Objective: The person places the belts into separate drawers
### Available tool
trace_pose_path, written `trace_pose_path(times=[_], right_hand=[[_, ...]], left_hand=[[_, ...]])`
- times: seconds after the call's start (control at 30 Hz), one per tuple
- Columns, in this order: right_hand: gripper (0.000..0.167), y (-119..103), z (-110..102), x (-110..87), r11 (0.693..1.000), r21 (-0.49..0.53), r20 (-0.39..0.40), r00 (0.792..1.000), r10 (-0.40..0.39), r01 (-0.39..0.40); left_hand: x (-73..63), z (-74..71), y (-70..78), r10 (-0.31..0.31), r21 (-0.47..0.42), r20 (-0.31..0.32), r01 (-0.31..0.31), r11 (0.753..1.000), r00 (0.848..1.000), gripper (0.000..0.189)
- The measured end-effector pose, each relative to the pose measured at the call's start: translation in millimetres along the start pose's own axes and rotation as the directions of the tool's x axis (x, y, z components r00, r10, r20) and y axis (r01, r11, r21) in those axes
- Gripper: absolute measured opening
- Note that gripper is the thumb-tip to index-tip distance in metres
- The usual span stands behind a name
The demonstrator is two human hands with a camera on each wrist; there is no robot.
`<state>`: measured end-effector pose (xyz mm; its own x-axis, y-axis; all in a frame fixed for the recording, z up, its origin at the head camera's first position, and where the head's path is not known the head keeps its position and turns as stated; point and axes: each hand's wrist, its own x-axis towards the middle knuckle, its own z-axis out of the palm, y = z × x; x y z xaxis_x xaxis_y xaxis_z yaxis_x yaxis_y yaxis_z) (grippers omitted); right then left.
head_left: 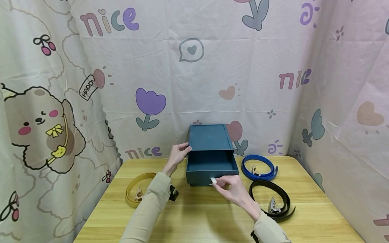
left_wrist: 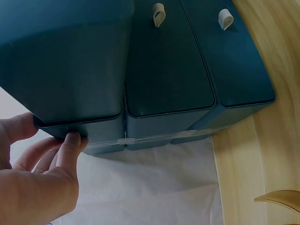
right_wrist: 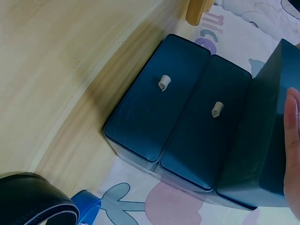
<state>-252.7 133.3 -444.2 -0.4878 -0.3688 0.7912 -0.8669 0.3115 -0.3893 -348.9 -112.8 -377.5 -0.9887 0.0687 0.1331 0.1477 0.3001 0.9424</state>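
Behind everything the printed cloth [head_left: 209, 67] is hung, and in front of it the wooden surface [head_left: 200, 219] is laid. At its far middle, right by the cloth, the blue drawer unit [head_left: 209, 136] is set. And here is the danger: the top drawer [head_left: 199, 177] is slid well out toward the near side, so the unit could be tipped forward, or the drawer dragged clean from its casing, if too hard a pull is given. The two lower drawers [left_wrist: 171, 70] are closed beneath it.

Over on the right, the black belt [head_left: 264, 182] is coiled close by the right sleeve [head_left: 268, 231], and it could be swept aside by a careless swing; the blue belt [head_left: 264, 177], farther off, looks safer. On the left the yellow belt [head_left: 129, 192] is partly overlapped by the left sleeve [head_left: 149, 209], so a buckle could be snagged.

Now the hands! By the left hand [head_left: 176, 157] the unit's upper left corner is held, fingers bent round it; should that hold be slackened, the whole unit could be hauled nearer. By the right hand [head_left: 232, 190] the white pull tab [head_left: 214, 181] is pinched, fingers clamped on it; so little is gripped that it could be lost, or torn by a slanting tug.
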Motion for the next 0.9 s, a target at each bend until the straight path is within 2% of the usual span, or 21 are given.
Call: trace_pose_path(times=[0.23, 0.5, 0.9], right_hand=[[0.017, 0.7, -2.0, -1.7, 0.999, 0.001, 0.019, 0.999, -0.046, 0.046], [0.021, 0.9, -4.4, -2.8, 0.994, 0.002, 0.035, 0.994, -0.107, 0.107], [0.023, 0.8, -5.6, -5.9, 0.992, 0.028, 0.056, 0.991, -0.122, 0.12]], left_hand=[[-5.5, -1.0, 6.2, 0.011, -0.004, 0.009, -0.011, 1.0, 1.0, 0.047], [-1.5, 0.6, 0.8, 0.014, -0.005, -0.003, -0.014, 1.0, 1.0, 0.047], [-3.0, 0.4, 1.7, 0.007, -0.006, -0.003, -0.007, 1.0, 1.0, 0.047]])
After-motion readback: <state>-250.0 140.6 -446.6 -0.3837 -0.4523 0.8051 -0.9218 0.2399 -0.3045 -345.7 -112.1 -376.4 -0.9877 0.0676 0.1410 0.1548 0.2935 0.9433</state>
